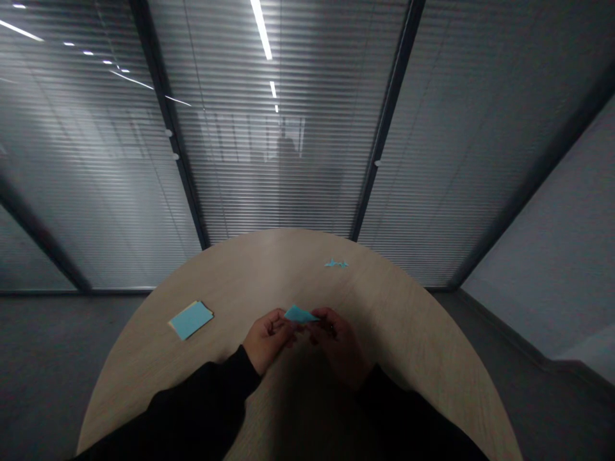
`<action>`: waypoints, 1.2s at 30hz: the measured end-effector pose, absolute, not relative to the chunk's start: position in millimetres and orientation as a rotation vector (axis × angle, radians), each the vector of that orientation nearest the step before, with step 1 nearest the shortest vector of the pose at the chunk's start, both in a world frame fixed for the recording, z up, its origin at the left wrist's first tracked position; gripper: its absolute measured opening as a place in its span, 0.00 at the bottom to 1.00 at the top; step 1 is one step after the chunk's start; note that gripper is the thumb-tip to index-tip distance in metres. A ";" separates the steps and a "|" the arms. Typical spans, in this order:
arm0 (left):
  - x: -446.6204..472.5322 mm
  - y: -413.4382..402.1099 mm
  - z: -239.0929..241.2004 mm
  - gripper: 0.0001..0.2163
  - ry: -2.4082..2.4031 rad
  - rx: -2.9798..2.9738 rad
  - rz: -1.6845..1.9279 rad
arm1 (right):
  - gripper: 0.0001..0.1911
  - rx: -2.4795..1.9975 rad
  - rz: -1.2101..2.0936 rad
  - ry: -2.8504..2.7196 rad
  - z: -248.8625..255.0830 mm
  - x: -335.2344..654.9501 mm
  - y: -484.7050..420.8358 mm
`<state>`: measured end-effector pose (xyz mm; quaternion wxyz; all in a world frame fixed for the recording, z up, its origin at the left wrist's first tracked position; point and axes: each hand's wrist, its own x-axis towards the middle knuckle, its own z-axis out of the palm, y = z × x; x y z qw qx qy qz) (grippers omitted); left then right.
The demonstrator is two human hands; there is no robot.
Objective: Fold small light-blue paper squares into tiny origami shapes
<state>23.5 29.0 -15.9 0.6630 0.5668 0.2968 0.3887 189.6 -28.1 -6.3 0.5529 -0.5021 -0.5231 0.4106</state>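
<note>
Hands: together, the left hand (266,339) and right hand (339,346) pinching the triangular blue paper (300,314) between them, held up off the bench (384,333).
Pad: a blue note pad (191,319) lies flat beyond the left hand, within easy reach.
Scrap: a small blue scrap (335,263) lies well apart, near the far edge.

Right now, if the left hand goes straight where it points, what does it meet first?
The folded blue paper, which the left hand seems to touch already; depth is unclear.
</note>
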 end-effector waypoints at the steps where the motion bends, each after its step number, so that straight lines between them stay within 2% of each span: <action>1: 23.7 28.3 -15.4 0.18 0.671 1.303 0.859 | 0.17 -1.195 0.960 -1.234 -6.4 190.0 -28.2; 7: 23.1 24.5 -10.1 0.16 0.730 1.364 0.880 | 0.16 -1.233 0.896 -1.247 -11.1 193.4 -27.3; 18: 22.7 29.0 -14.1 0.17 0.676 1.298 0.907 | 0.13 -1.124 0.988 -1.306 -4.0 190.9 -29.6; 30: 21.1 21.2 -10.1 0.11 0.676 1.494 0.850 | 0.13 -1.154 0.992 -1.311 -5.2 191.0 -29.9; 36: 20.7 21.9 -13.2 0.13 0.674 1.572 0.820 | 0.14 -1.166 1.054 -1.327 -1.7 192.1 -31.2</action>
